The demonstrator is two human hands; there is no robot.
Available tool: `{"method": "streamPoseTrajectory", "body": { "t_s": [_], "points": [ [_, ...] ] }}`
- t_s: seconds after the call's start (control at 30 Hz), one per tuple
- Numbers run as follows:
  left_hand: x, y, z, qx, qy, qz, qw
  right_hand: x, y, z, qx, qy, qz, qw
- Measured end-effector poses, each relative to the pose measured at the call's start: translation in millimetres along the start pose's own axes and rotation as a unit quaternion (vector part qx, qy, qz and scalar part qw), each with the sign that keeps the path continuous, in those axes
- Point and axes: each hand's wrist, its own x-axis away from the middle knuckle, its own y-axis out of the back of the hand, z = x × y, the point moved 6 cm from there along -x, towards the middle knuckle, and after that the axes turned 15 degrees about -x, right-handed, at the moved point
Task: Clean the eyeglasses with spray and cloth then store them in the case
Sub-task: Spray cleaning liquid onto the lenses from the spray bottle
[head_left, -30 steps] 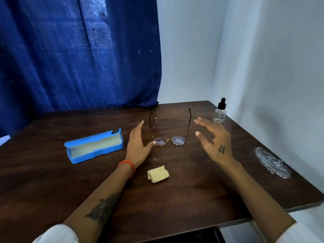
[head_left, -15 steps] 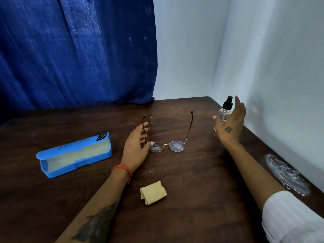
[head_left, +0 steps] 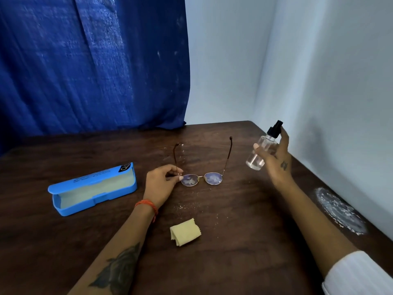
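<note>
A: Ok, left to right?
B: Blue hard case, lid open, pale lining, left of the left hand. That hand pinches the thin-wire eyeglasses at the hinge; smudged oval lenses down on the dark wood table.
A: Cloth?
B: Folded yellow cloth below it. Right hand is closed around the clear spray bottle, black nozzle, tilted, off the table.
</note>
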Motion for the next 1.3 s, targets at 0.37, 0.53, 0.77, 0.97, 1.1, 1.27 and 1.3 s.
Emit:
{"method": "streamPoseTrajectory", "body": {
  "t_s": [0.37,0.53,0.77,0.97,1.1,1.27,1.3],
  "points": [
    [12.7,13.0,-11.7,0.082,0.004,0.017,0.996,73.3,-54.8,42.7,-0.231,-0.053,0.104,0.966],
    [8.6,20.5,-22.2,0.093,-0.021,-0.002,0.995,94.0,-79.1,53.1,-0.268,-0.056,0.197,0.941],
    [3.2,28.9,-29.6,0.092,-0.040,-0.041,0.994,101.2,-78.8,57.7,-0.137,0.059,0.166,0.975],
    [2.8,34.5,-27.7,0.118,-0.032,-0.101,0.987,102.9,-75.8,62.2,0.167,0.163,0.140,0.962],
    [6.3,41.2,-31.4,0.109,-0.060,-0.147,0.981,107.5,-78.2,60.6,0.249,0.172,0.142,0.942],
    [10.2,45.9,-37.7,0.105,-0.092,-0.177,0.974,109.7,-83.3,57.8,0.286,0.165,0.149,0.932],
    [10.9,45.9,-38.8,0.103,-0.099,-0.180,0.973,109.7,-83.7,57.0,0.288,0.164,0.149,0.932]
  ]
}}
